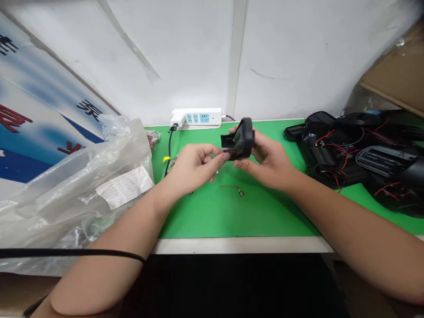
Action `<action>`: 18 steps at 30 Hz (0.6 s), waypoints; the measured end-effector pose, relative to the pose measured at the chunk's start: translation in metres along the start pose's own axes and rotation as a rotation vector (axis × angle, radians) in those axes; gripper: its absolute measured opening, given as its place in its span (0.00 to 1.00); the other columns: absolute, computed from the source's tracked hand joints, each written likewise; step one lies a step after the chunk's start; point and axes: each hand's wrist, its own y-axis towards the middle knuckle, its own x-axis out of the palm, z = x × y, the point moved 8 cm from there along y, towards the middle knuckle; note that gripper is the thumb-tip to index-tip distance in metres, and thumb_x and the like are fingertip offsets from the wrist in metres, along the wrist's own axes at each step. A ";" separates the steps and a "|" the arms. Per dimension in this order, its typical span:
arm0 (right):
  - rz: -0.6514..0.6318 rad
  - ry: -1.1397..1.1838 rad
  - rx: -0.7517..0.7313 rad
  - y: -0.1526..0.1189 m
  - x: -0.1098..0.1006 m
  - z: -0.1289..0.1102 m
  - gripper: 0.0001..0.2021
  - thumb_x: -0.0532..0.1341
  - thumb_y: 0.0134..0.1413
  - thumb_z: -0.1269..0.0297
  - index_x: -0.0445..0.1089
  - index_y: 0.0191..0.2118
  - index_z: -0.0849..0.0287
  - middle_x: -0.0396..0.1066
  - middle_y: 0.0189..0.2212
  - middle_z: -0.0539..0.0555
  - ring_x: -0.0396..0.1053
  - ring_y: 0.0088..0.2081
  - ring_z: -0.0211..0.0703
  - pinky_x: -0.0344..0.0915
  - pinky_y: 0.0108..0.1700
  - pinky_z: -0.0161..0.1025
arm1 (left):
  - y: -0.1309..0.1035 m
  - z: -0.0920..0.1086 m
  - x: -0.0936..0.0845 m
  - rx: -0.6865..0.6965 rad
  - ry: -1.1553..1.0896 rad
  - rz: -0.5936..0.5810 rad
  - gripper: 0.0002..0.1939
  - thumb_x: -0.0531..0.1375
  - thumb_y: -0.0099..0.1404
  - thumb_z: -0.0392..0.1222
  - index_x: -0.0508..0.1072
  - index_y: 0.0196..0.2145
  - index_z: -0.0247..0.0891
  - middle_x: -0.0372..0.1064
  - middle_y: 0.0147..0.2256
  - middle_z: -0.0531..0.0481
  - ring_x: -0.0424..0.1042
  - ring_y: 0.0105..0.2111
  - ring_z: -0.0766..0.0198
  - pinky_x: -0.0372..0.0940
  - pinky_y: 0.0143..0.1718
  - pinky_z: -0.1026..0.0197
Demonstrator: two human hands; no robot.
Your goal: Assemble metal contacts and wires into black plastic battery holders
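My right hand (268, 160) is closed around a black plastic housing (243, 139), which is tilted above the green mat and has a rounded rim and a hollow side facing left. At its lower left edge, my left hand (200, 168) pinches with thumb and forefinger. Whether those fingertips also hold a small part cannot be made out. Below the hands, a small metal contact (241, 192) with a thin red wire (228, 186) lies on the mat. More small metal parts (172, 163) lie partly hidden behind my left hand.
A white power strip (203, 118) with a plugged-in black cable (170, 148) stands against the wall. Clear plastic bags (126, 145) with a paper label (125, 187) crowd the left. Several black housings (331, 154) with red wires are piled at right. A black cord (73, 252) crosses my left forearm.
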 end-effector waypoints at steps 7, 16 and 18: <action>-0.049 -0.248 -0.099 0.001 -0.001 -0.006 0.32 0.67 0.63 0.56 0.60 0.69 0.53 0.65 0.66 0.65 0.63 0.69 0.59 0.63 0.70 0.62 | -0.008 -0.004 0.050 0.171 0.274 -0.389 0.17 0.65 0.68 0.49 0.78 0.51 0.38 0.68 0.28 0.54 0.66 0.26 0.67 0.60 0.27 0.64; -0.153 -0.273 -0.270 -0.002 0.010 -0.018 0.34 0.66 0.66 0.57 0.56 0.72 0.54 0.66 0.66 0.67 0.64 0.68 0.57 0.65 0.68 0.59 | -0.006 -0.017 0.064 0.287 0.225 -0.332 0.07 0.62 0.71 0.43 0.75 0.43 0.37 0.75 0.40 0.46 0.74 0.41 0.59 0.70 0.46 0.57; -0.160 -0.284 -0.262 -0.001 0.010 -0.018 0.34 0.65 0.66 0.56 0.56 0.72 0.54 0.66 0.66 0.67 0.64 0.67 0.57 0.65 0.68 0.59 | -0.007 -0.017 0.064 0.289 0.245 -0.332 0.07 0.61 0.72 0.43 0.75 0.43 0.38 0.75 0.40 0.45 0.74 0.42 0.58 0.70 0.47 0.56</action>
